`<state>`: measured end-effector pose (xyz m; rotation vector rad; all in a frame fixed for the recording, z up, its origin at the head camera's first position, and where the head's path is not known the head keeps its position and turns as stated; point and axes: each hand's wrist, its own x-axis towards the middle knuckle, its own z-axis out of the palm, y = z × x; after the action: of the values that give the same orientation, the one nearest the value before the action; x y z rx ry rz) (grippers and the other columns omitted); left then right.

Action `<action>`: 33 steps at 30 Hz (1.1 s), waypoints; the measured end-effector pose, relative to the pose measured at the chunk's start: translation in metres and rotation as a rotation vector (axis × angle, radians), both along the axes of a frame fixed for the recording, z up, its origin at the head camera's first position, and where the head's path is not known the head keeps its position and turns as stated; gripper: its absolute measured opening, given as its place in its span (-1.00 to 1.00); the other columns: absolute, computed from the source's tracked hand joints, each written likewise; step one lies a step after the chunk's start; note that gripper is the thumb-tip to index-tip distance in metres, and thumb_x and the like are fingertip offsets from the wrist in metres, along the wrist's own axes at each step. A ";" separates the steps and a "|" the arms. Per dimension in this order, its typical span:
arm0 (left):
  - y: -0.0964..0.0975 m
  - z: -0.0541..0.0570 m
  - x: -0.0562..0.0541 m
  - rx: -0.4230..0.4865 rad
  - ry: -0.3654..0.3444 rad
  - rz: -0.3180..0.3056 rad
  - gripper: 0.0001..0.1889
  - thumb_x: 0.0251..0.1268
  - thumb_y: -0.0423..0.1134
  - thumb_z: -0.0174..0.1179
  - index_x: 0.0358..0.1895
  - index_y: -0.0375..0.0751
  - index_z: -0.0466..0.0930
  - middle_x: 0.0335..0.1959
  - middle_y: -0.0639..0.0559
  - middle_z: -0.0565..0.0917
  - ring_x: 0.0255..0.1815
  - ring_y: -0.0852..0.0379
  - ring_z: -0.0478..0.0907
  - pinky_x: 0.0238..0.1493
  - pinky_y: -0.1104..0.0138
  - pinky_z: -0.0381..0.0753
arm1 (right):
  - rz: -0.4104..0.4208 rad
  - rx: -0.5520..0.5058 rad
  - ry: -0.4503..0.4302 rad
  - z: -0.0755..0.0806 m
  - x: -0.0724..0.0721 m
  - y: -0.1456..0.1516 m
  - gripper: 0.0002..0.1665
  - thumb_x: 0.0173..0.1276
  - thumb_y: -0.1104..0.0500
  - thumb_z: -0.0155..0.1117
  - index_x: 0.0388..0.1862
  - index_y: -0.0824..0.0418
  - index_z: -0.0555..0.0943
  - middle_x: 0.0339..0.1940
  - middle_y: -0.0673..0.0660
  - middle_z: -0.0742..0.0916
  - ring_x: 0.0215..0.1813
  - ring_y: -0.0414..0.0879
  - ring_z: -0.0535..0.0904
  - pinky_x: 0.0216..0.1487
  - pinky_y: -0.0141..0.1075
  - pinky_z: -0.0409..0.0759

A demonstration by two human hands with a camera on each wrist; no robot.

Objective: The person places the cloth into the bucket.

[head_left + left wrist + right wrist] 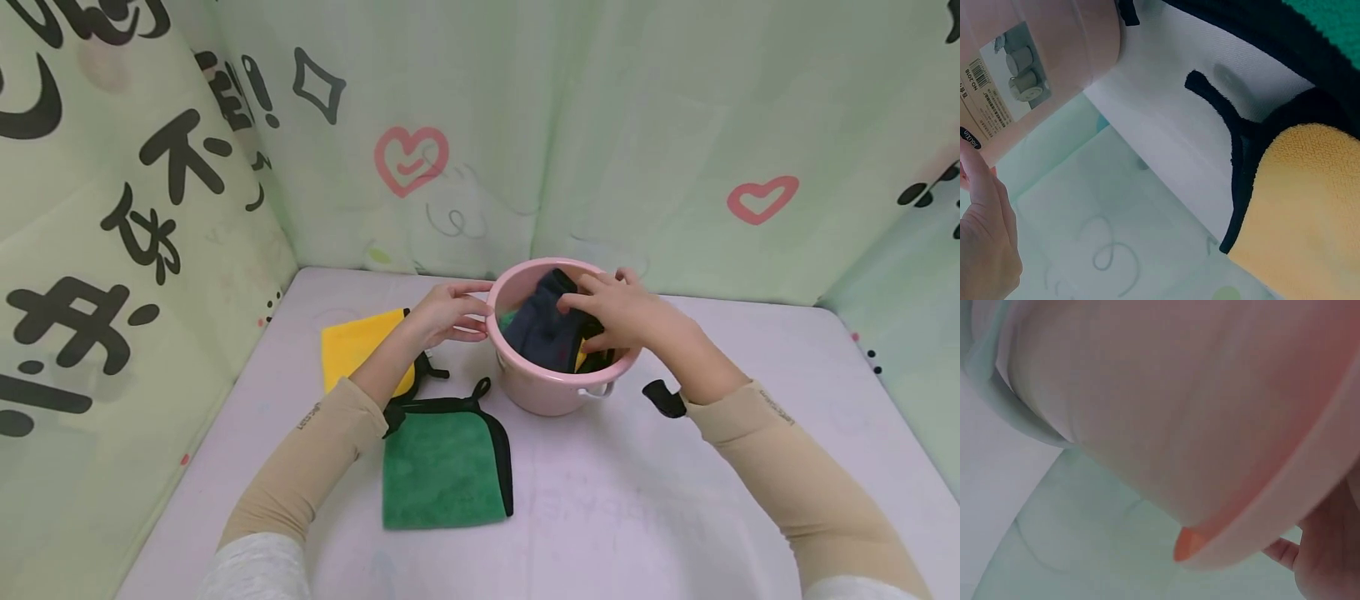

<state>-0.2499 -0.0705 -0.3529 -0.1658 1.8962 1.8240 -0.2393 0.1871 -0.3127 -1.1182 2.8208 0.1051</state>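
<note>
A pink bucket point(555, 385) stands in the middle of the white table point(675, 517). My left hand point(453, 315) rests against its left rim with the fingers fairly straight. The left wrist view shows that hand point(985, 244) touching the labelled bucket wall point(1054, 56). My right hand point(611, 315) reaches into the bucket and grips a dark blue cloth point(536, 333) that fills it; green and yellow cloth edges show beneath. The right wrist view holds only the bucket's outer wall point(1179, 406) and part of my hand point(1329, 556).
A yellow cloth point(358, 342) with black trim lies left of the bucket, partly under my left forearm. A green cloth point(442, 468) with a black loop lies in front of it. A black strap point(664, 398) sits by my right wrist. Printed fabric walls point(150, 250) enclose the table.
</note>
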 end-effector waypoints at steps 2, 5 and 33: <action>0.000 0.000 0.000 0.001 -0.001 -0.002 -0.53 0.18 -0.31 0.20 0.20 0.00 0.43 -0.09 -0.14 0.58 -0.34 0.02 0.62 -0.23 0.25 0.65 | -0.021 -0.031 0.024 0.006 0.001 0.002 -0.42 0.05 -0.01 0.41 0.05 0.03 0.43 0.02 0.18 0.45 0.07 0.14 0.36 0.09 0.16 0.12; 0.000 0.000 0.000 0.002 -0.002 -0.006 -0.53 0.18 -0.31 0.20 0.20 0.00 0.43 -0.09 -0.14 0.58 -0.34 0.03 0.62 -0.23 0.25 0.65 | -0.042 -0.084 0.077 0.013 0.006 0.004 -0.43 0.10 0.00 0.37 0.09 0.05 0.42 0.04 0.17 0.48 0.05 0.13 0.39 0.09 0.15 0.13; -0.002 0.002 -0.002 -0.009 0.006 -0.051 -0.52 0.19 -0.31 0.18 0.22 -0.03 0.39 -0.08 -0.17 0.56 -0.34 0.03 0.62 -0.21 0.23 0.65 | 0.320 -0.462 0.330 -0.047 0.082 -0.050 -0.42 0.27 -0.24 0.01 0.17 0.01 0.44 0.11 0.11 0.49 0.15 0.00 0.36 0.18 -0.08 0.27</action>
<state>-0.2522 -0.0722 -0.3505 -0.1151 1.8956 1.7845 -0.1574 0.1372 -0.3594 -1.7956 3.0050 -0.3943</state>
